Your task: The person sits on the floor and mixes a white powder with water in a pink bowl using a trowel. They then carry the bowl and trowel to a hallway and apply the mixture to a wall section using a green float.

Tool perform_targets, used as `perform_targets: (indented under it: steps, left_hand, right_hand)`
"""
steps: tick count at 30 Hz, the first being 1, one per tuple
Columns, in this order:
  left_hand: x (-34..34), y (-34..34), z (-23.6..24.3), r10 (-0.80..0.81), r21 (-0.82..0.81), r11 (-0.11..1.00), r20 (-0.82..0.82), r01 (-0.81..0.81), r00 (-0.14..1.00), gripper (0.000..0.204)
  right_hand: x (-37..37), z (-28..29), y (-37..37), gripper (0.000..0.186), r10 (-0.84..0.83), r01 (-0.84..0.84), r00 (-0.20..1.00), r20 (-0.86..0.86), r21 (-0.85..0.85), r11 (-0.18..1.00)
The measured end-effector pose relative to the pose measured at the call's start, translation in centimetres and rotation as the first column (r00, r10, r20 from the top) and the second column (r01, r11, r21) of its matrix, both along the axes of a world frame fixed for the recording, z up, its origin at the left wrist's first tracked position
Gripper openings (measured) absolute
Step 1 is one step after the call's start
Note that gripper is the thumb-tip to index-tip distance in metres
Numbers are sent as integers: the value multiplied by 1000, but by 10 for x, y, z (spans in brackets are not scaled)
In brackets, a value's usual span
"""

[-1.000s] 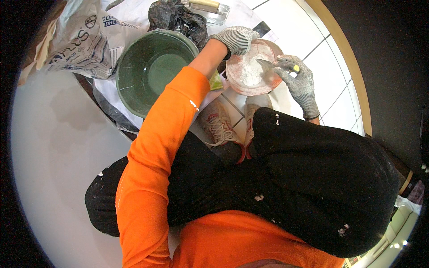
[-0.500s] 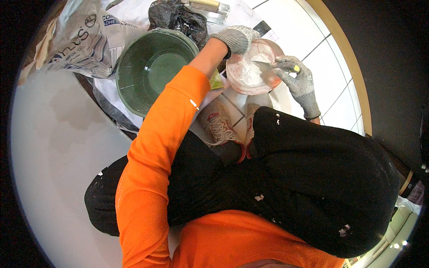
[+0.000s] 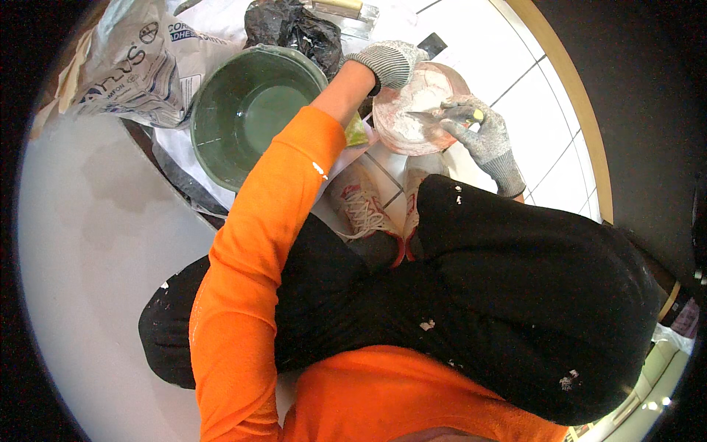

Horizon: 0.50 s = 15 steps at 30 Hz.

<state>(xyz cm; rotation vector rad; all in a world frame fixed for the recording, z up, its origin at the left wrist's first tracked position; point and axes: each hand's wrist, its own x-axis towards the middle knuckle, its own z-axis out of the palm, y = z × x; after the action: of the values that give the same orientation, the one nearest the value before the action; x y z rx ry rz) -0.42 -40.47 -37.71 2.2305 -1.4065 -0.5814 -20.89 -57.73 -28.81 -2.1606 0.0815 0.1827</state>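
My left hand (image 3: 389, 65), in a grey knit glove, grips the upper rim of a round pink container (image 3: 394, 132) of white powder. In my right hand (image 3: 482, 140), also gloved, is a putty knife (image 3: 421, 116) with a yellow-tipped handle, its blade down in the powder. The container sits just above my shoes. Beside my left wrist stands a large green bucket (image 3: 258, 118), with a yellow-green item (image 3: 355, 134) partly showing between it and the container.
A white printed bag (image 3: 132, 77) lies at upper left, a crumpled black bag (image 3: 287, 29) behind the bucket, and a notched trowel (image 3: 342, 18) at the top. White floor tiles (image 3: 545, 132) extend to the right, bordered by a tan edge and a dark surface (image 3: 641, 147).
My right hand with the putty knife has moved leftward, deeper over the container, which has shifted slightly upward. My left hand stays in nearly the same place.
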Motion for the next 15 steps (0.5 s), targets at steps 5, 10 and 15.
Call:
perform_targets:
  steps: [5, 10, 15]
  left_hand:
    - [-5, -4, 17, -18, 97, 995, 4, 17, 1000, 69]
    - [-5, -1, 7, 56, -45, 997, 8, -55, 998, 63]
    - [-6, -3, 13, -20, 2, 1000, 67, 20, 998, 67]
  right_hand:
    - [-1, -4, -5, 32, -48, 49, 999, 22, -40, 998]
    - [-2, -7, 1, 30, 16, -17, 998, -68, -12, 1000]
    - [-4, -8, -2, 31, -28, 28, 1000, -6, -12, 1000]
